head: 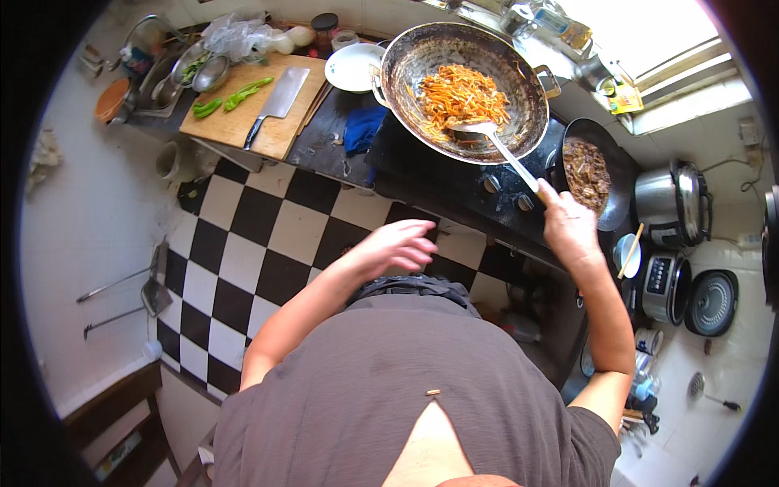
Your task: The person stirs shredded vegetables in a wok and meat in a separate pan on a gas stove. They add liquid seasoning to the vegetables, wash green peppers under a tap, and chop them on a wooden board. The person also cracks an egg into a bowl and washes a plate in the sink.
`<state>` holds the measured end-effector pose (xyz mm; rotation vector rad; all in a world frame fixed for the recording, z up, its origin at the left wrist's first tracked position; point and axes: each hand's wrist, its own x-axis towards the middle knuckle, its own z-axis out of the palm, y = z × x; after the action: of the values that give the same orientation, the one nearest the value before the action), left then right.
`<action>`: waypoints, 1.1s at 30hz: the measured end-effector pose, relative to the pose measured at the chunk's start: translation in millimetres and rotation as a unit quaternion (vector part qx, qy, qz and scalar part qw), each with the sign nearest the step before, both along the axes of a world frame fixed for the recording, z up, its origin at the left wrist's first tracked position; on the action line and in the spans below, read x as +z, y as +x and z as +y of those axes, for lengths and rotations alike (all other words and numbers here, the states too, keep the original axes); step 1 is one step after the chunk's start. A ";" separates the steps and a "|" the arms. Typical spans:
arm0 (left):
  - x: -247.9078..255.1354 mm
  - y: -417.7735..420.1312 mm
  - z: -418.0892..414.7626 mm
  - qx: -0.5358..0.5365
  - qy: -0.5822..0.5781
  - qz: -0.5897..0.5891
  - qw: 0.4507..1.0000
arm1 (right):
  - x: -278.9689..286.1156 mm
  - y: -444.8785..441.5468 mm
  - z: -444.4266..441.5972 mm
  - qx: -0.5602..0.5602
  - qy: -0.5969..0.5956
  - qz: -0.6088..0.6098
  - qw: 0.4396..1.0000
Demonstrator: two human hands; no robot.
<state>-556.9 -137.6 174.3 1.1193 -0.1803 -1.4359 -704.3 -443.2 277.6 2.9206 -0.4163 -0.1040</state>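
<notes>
My right hand (571, 226) grips the handle of a metal wok spatula (510, 155). The spatula's blade rests among shredded orange vegetables, likely carrot (465, 97), in a large worn wok (401, 70) on the black stove (426, 161). In front of my waist, my left hand (398, 246) hangs in the air with fingers apart, holding nothing. Just beyond my right hand, a second dark wok (616, 204) holds a brown cooked dish (585, 170). A white plate (353, 66) sits left of the large wok, beside a blue cloth (364, 129).
Left on the counter, a wooden cutting board (243, 115) bears a cleaver (285, 94) and green peppers (246, 95). Metal bowls (211, 73) stand behind it. To the right are an electric pressure cooker (669, 204), a bowl with chopsticks (627, 254) and an open rice cooker (664, 289).
</notes>
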 end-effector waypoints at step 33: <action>-256.9 39.5 348.9 0.304 0.431 0.052 0.848 | 72.5 74.6 10.9 -0.035 0.061 0.023 0.997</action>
<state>-517.5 211.3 -82.6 1.6082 0.9195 -0.9684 -629.8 -432.4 350.1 3.0178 -0.5218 -0.2127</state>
